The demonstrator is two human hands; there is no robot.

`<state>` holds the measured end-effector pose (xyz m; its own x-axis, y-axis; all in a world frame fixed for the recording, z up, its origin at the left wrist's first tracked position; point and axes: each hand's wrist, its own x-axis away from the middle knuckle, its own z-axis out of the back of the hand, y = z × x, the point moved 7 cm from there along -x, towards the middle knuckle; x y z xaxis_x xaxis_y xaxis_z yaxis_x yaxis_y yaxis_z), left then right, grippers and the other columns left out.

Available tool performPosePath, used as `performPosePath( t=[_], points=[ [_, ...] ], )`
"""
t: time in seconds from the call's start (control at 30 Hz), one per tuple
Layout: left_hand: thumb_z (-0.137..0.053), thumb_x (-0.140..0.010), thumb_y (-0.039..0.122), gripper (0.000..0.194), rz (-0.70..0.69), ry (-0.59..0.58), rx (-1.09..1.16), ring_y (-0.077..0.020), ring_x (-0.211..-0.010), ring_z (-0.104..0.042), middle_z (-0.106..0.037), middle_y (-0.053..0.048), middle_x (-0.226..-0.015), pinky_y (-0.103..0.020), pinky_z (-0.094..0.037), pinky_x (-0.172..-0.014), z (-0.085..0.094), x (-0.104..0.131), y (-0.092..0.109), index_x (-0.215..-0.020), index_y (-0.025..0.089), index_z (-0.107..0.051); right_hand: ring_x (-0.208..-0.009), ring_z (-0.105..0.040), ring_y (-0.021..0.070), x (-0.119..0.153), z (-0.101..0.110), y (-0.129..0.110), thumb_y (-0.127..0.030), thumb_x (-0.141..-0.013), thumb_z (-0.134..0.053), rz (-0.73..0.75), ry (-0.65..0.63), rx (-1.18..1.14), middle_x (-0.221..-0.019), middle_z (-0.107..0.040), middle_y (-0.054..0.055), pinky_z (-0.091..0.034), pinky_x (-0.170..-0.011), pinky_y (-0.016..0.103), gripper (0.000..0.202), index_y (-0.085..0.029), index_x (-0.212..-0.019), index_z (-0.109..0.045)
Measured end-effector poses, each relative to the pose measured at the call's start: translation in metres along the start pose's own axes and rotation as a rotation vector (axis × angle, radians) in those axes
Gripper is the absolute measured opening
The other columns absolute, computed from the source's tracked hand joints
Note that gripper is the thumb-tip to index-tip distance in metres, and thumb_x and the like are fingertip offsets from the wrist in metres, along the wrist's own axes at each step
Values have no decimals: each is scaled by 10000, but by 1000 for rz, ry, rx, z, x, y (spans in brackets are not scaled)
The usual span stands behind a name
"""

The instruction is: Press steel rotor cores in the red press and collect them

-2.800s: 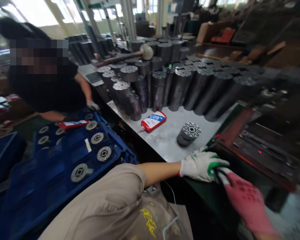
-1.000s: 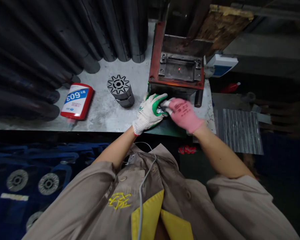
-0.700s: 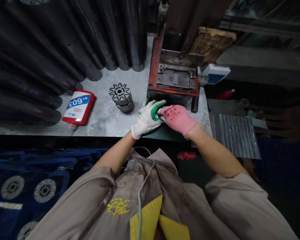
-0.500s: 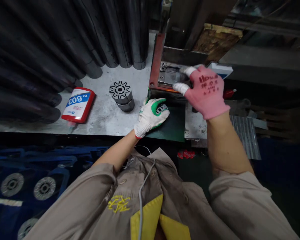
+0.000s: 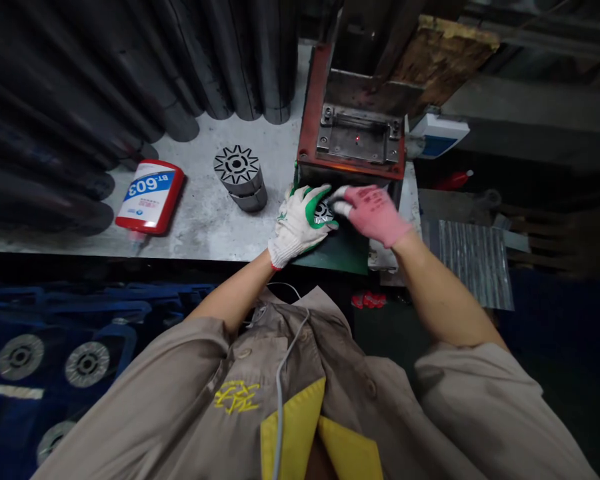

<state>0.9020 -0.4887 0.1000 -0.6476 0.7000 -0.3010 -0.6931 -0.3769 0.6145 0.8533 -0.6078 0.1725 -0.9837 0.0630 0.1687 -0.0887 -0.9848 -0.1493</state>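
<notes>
My left hand (image 5: 303,223), in a white and green glove, is wrapped round a slotted round metal core (image 5: 323,212) above the green mat (image 5: 345,247). Beside it my right hand (image 5: 373,213), in a pink glove with white fingertips, reaches to the core's right edge; its fingers are bent close together, and whether they grip anything is too small to tell. A stack of similar slotted cores (image 5: 240,175) stands upright on the bench to the left. Behind my hands is a red-framed fixture (image 5: 305,137) with a metal plate (image 5: 357,140) bearing a small red light spot.
A red bottle with a white and blue label (image 5: 150,197) lies on the metal bench (image 5: 200,230). Long dark cylinders (image 5: 220,60) line the back left. A white box (image 5: 443,133) sits right of the fixture. Blue crates (image 5: 130,313) with round cores are at lower left.
My right hand has moved from the fixture plate down and left to the core in my left hand. The fixture plate is now uncovered. The view has shifted slightly.
</notes>
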Motion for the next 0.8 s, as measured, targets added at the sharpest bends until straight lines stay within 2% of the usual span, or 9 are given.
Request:
performPosePath(
  t=[0.1, 0.17, 0.23, 0.33, 0.4, 0.5, 0.6, 0.7, 0.8],
  points=[
    [-727, -866, 643, 809, -58, -12, 21, -349, -1414, -541, -627, -110, -1512, -547, -267, -1312, 3, 0, 3, -1523, 211, -536, -1170, -695, 303, -6, -16, -10, -261, -1040, -509, 19, -191, 140, -1220, -777, 146, -486, -1009, 399, 332, -146, -1241, -746],
    [-778, -828, 610, 823, -55, 17, 24, -353, -1393, -552, -644, -113, -1482, -539, -304, -1299, 4, 1, 2, -1509, 202, -560, -1148, -697, 295, -5, -5, -18, -276, -1037, -535, 75, -185, 170, -1196, -785, 123, -486, -1001, 395, 293, -175, -1186, -766],
    [-810, -793, 624, 852, -5, 59, 23, -362, -1373, -558, -644, -133, -1458, -535, -354, -1273, 6, 2, -2, -1493, 195, -585, -1127, -692, 291, -1, 23, -18, -343, -1051, -533, 69, -53, 128, -1173, -788, 89, -497, -981, 401, 293, -219, -1188, -761],
    [-779, -815, 679, 840, 22, 65, 34, -351, -1372, -563, -633, -141, -1451, -534, -355, -1280, 8, 3, -5, -1488, 213, -596, -1164, -663, 326, 0, 69, 2, -497, -1072, -503, -67, 251, 45, -1255, -744, 121, -505, -987, 454, 411, -224, -1292, -717],
    [-712, -864, 717, 810, -21, 33, 59, -337, -1395, -557, -640, -121, -1464, -532, -303, -1314, 10, 3, -3, -1499, 230, -585, -1219, -630, 369, -8, 80, 17, -600, -1054, -513, -143, 359, 43, -1301, -696, 176, -489, -1031, 507, 528, -169, -1286, -711],
    [-624, -905, 767, 812, -64, -7, 113, -326, -1438, -539, -643, -112, -1491, -520, -288, -1322, 15, 3, 0, -1511, 229, -570, -1291, -574, 400, -29, 71, 27, -734, -1000, -535, -95, 442, 47, -1300, -659, 183, -452, -1097, 565, 667, -123, -1198, -717],
    [-612, -890, 805, 862, -79, -9, 135, -331, -1436, -545, -645, -126, -1489, -516, -303, -1311, 18, 2, 2, -1512, 208, -570, -1331, -537, 405, -35, 58, 24, -777, -981, -528, -16, 517, 26, -1302, -651, 163, -433, -1122, 598, 712, -126, -1199, -716],
    [-606, -882, 823, 892, -73, 0, 100, -343, -1435, -539, -633, -135, -1499, -518, -317, -1297, 16, 1, 3, -1517, 198, -565, -1336, -537, 412, -16, 54, 19, -697, -1008, -544, -43, 486, -7, -1309, -654, 171, -431, -1133, 621, 627, -145, -1240, -730],
    [-589, -883, 839, 907, -66, -9, 60, -352, -1444, -527, -616, -136, -1519, -531, -306, -1299, 13, -1, 0, -1531, 205, -549, -1338, -560, 386, 23, 52, 21, -553, -1040, -557, -97, 477, -93, -1312, -668, 159, -445, -1149, 595, 472, -200, -1296, -736]
  ],
)
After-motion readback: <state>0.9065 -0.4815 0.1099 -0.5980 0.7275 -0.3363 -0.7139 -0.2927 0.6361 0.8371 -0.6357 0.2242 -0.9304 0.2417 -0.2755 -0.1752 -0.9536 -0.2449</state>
